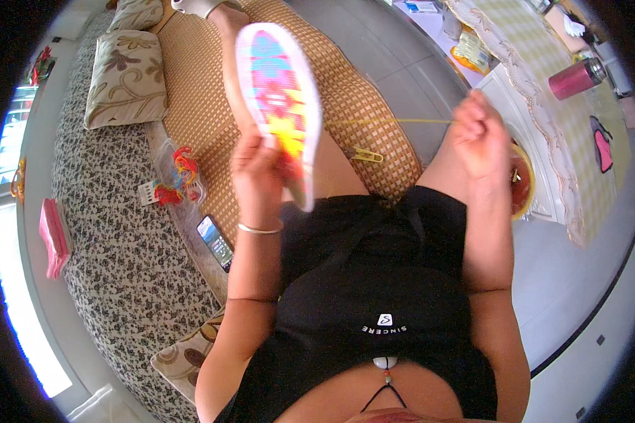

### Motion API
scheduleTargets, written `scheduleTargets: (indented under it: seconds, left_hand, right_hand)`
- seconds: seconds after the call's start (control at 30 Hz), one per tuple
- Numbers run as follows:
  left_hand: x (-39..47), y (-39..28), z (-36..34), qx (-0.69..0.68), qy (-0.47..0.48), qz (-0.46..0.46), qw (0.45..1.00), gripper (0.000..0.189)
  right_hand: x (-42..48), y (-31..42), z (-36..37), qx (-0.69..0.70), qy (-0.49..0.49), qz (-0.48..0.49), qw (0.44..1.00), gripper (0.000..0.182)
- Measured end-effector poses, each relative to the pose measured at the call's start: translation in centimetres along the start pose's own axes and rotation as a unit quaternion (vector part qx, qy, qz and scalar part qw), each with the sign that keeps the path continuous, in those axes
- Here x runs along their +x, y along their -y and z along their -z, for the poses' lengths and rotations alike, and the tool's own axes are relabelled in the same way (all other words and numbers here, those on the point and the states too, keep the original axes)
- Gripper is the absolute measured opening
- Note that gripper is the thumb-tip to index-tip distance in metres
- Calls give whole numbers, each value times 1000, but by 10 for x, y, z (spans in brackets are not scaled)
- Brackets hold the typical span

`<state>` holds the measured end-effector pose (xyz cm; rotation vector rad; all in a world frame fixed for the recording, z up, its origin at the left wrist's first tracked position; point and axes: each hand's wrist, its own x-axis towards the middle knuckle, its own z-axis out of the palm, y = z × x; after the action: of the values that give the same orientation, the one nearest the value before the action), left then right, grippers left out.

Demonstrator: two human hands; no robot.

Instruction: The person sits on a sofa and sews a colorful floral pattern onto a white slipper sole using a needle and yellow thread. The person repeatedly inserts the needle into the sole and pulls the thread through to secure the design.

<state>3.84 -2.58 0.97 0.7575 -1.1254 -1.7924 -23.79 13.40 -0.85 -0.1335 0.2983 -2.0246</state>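
My left hand grips the heel end of an embroidered insole, holding it up over my thigh. Its white border surrounds stitched bands of blue, pink, red and yellow. From the insole a yellow thread stretches nearly straight to my right hand, whose fingers are closed on it at the right. Motion blurs that hand, and whether a needle is in it cannot be made out. Between my thighs, yellow thread snips lie on the woven seat mat.
Left of me, a clear plastic bag with red, yellow and blue thread lies near a phone. A cushion rests farther up the seat. At right, a cloth-covered table bears a pink flask; a round brown container stands beside my right thigh.
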Motion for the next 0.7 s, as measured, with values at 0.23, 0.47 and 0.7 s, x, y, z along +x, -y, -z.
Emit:
scheduleTargets:
  seconds: [0.23,0.47,0.7]
  left_hand:
    - [28,-54,79,-40,-150,-122,980,13]
    - [0,18,8,-239,118,229,936,21]
    - [-8,71,-12,-440,315,389,745,31]
  right_hand:
    - [-30,146,107,-48,-227,275,933,14]
    - [-14,-25,-27,-646,-199,195,711,15]
    - [-27,-110,-53,-680,88,196,701,4]
